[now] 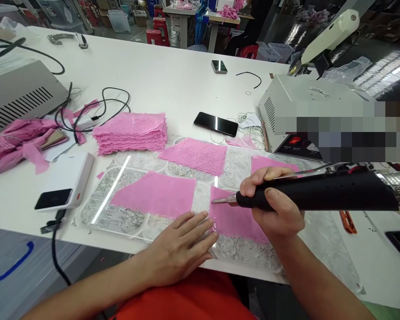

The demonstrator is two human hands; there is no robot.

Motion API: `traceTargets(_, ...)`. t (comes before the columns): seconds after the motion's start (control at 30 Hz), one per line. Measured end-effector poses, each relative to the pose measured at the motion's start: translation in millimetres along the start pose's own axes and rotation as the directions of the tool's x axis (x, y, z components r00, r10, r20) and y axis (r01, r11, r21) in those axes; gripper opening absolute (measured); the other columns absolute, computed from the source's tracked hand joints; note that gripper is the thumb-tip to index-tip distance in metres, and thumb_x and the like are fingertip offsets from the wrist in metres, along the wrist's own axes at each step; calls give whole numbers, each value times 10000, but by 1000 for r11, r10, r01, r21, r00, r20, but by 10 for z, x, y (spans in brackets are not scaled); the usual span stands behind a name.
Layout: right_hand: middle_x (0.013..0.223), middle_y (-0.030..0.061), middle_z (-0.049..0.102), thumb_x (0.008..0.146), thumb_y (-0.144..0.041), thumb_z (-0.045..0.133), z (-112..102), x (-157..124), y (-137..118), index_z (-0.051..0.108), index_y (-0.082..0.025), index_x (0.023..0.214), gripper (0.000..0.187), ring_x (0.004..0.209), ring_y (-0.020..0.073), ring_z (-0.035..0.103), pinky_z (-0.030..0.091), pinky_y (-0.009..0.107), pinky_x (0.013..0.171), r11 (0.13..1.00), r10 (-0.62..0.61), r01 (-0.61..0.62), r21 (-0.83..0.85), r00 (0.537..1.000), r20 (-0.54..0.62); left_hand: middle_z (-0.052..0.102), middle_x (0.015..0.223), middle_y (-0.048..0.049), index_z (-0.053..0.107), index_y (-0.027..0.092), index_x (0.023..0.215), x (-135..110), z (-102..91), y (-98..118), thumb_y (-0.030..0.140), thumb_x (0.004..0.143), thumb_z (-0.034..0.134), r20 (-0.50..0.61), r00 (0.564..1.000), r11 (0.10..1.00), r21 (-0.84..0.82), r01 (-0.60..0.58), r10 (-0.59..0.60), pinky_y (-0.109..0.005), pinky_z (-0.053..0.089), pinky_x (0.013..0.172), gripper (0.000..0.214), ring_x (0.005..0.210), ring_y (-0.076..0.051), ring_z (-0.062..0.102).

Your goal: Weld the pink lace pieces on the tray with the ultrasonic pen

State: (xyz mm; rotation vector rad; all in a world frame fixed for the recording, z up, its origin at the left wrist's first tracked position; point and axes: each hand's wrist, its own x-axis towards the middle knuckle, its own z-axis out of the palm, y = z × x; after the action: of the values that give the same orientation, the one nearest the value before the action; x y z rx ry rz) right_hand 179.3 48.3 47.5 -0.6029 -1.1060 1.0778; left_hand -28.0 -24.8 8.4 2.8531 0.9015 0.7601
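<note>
Across a white surface point(173, 80), a marbled mat point(96, 218) lies beneath a black tool point(320, 193) and a pink piece point(233, 222).
The left grip point(183, 251) spreads palm down, holding nothing, its fingertips at the lower left edge of the piece. The right grip point(282, 218) is wrapped around the tool's handle, thumb along the near side. The piece lies flat on the mat between the two, its upper right part hidden behind the tool and right grip. The metal tip point(225, 200) points left, at the piece's left edge; whether it touches cannot be told. Good work here probably calls for a light, steady tip, a piece pressed flat against rucking, and left fingers set clear of the tip's path, since they lie just below it and the metal may be hot or sharp.
</note>
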Motion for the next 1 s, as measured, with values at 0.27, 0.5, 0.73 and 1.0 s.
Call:
traceTargets(0.27, 774, -12, 568, 743, -230, 626, 13, -13, -2, 584, -222, 849, 115, 563, 107, 558, 489, 287, 526, 1000, 16, -16, -14, 1000, 4, 583, 1333, -84, 565, 174, 1269, 16, -12, -1, 323, 962, 486, 78, 997, 1000, -14, 0, 1, -388, 374, 1097, 350, 1319, -233, 460)
traceTargets(0.5, 780, -14, 563, 756, -238, 635, 14, -19, -7, 578, -223, 849, 110, 573, 107, 561, 501, 289, 535, 1000, 29, -28, -13, 999, 20, 524, 1402, -71, 520, 190, 1329, 37, -9, -8, 377, 966, 465, 164, 985, 999, 15, -50, 47, -416, 299, 1144, 412, 1349, -240, 418)
traceTargets(0.73, 778, -19, 565, 774, -209, 630, 38, -21, -11, 571, -224, 835, 86, 587, 109, 565, 491, 288, 550, 999, 2, -1, -33, 999, 32, 526, 1399, -71, 517, 193, 1329, 53, -8, -10, 379, 971, 453, 188, 978, 996, 18, -90, 85, -423, 302, 1148, 408, 1351, -231, 418)
traceTargets(1.0, 735, -15, 560, 721, -278, 653, 5, -35, -94, 576, -226, 814, 131, 535, 109, 534, 478, 281, 491, 998, 60, -60, 1, 998, 6, 616, 1288, -55, 610, 178, 1196, 16, -7, 8, 334, 946, 525, 106, 975, 981, -21, -193, 195, -397, 328, 1148, 307, 1291, -216, 482)
